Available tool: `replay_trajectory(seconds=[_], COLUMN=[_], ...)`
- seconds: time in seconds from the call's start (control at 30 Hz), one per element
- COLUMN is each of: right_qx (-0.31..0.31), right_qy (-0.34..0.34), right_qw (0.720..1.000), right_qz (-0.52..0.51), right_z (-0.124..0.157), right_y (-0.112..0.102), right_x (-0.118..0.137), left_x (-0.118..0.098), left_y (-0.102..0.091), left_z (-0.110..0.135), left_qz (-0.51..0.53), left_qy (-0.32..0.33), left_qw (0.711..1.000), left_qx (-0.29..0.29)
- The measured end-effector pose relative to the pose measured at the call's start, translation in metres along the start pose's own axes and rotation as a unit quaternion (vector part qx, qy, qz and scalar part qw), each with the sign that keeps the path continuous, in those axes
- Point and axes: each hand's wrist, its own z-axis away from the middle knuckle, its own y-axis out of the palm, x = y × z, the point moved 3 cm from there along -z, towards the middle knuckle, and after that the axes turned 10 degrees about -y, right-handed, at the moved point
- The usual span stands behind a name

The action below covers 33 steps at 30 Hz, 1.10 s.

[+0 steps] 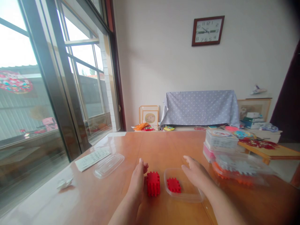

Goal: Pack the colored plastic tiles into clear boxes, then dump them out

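Observation:
A red cube built of interlocking toothed pieces [153,183] stands on the wooden table [164,147]. My left hand [137,178] lies right beside its left face, fingers stretched out, holding nothing. A clear plastic tray [187,195] sits just right of the cube with a flat red toothed piece [173,185] lying in it. My right hand [196,172] hovers over the tray's far right edge, fingers extended and empty.
A clear lid [109,165] and a printed paper slip [92,158] lie to the left, with a crumpled white scrap [64,183] nearer the window. Stacked plastic boxes [220,142] and a clear container of orange and white pieces [241,168] stand at the right.

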Motion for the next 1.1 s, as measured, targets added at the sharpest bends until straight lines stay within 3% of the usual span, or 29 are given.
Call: replay_trajectory(seconds=[0.2, 0.4, 0.6, 0.73, 0.83, 0.93, 1.1], right_qx=[-0.022, -0.088, -0.126, -0.119, -0.124, -0.137, -0.155], right_qy=[0.030, 0.067, 0.172, 0.211, 0.232, 0.237, 0.232], right_qw=[0.990, 0.942, 0.897, 0.870, 0.852, 0.839, 0.822], right_qz=[-0.134, -0.318, -0.387, -0.430, -0.453, -0.470, -0.497], right_z=[-0.005, -0.006, -0.008, -0.007, -0.006, -0.007, -0.010], right_y=[0.006, -0.013, -0.011, -0.006, -0.009, -0.016, -0.020], right_x=[0.000, 0.004, -0.015, -0.022, -0.025, -0.027, -0.026], left_x=[-0.003, -0.015, -0.029, -0.041, -0.052, -0.062, -0.072], left_y=[-0.001, -0.003, -0.001, 0.000, -0.001, -0.002, 0.001], left_z=[0.002, 0.012, 0.030, 0.043, 0.053, 0.064, 0.080], left_qz=[-0.039, -0.094, -0.158, -0.184, -0.230, -0.318, -0.481], left_qy=[0.022, 0.087, 0.212, 0.234, 0.220, 0.219, 0.263], left_qw=[0.999, 0.992, 0.964, 0.954, 0.948, 0.921, 0.831], left_qx=[0.015, -0.008, -0.020, -0.027, -0.001, 0.042, 0.091])
